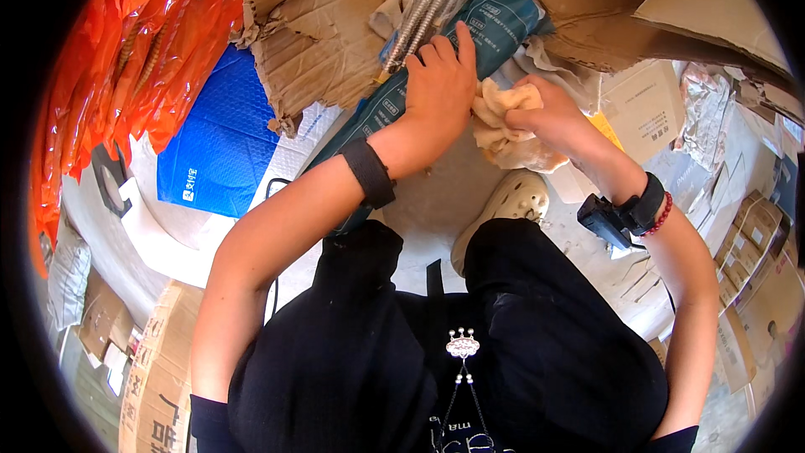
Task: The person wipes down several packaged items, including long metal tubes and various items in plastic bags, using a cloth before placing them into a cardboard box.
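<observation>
My left hand [440,88] lies on a long dark green plastic package [499,25], its fingers spread over the printed surface. The package slants from between my knees up toward the cardboard, and my left forearm hides part of it. Crumpled in my right hand [553,113] is a cream-coloured cloth [507,122], held just right of the package. Ribbed metal hoses [428,13] in clear plastic lie along the package's upper left side.
Torn cardboard [314,25] spreads behind the package. Orange plastic bags [147,42] and a blue padded envelope [222,138] are on the left. A cardboard box [159,369] stands at lower left. More cartons [641,109] sit at right. My cream clog [511,205] rests on the floor.
</observation>
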`<state>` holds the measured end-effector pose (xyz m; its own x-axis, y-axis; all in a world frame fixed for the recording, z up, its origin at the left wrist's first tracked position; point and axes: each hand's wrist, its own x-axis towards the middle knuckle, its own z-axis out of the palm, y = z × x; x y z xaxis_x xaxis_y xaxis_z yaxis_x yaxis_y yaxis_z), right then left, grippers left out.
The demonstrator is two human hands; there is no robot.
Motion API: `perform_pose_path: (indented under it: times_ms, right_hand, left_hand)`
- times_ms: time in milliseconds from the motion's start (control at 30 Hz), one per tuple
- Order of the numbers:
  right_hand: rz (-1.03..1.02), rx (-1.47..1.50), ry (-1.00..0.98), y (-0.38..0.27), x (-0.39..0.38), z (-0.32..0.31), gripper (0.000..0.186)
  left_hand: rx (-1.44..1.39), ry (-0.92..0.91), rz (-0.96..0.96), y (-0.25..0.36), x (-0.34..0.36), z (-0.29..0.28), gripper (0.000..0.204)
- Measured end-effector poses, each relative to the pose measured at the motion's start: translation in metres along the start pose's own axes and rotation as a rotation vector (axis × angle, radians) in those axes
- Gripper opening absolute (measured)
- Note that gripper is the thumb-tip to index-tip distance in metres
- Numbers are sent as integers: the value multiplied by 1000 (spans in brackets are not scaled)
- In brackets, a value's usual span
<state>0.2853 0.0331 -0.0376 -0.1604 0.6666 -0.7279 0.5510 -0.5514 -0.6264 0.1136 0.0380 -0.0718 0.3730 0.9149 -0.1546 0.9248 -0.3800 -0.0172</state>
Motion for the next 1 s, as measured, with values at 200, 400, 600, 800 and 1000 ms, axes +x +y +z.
perform_pose_path:
  times_ms: [200, 400, 600, 800, 1000]
  right_hand:
    - [-23, -5, 9, -6, -2, -5, 42]
    - [-142, -13, -33, -29, -24, -16, 36]
    - [-613, -388, -13, -64, -63, -32, 30]
    - [-682, -517, 140, -77, -75, -50, 26]
    - [-418, -398, 215, -84, -79, -66, 19]
  left_hand:
    - [-258, -36, -61, -7, 5, -2, 79]
    - [-600, -137, -83, -24, 2, -20, 85]
    - [-936, -444, -155, -55, -17, -57, 91]
    - [-1118, -564, -86, -84, -36, -64, 89]
    - [-1216, -631, -65, -106, -51, -74, 87]
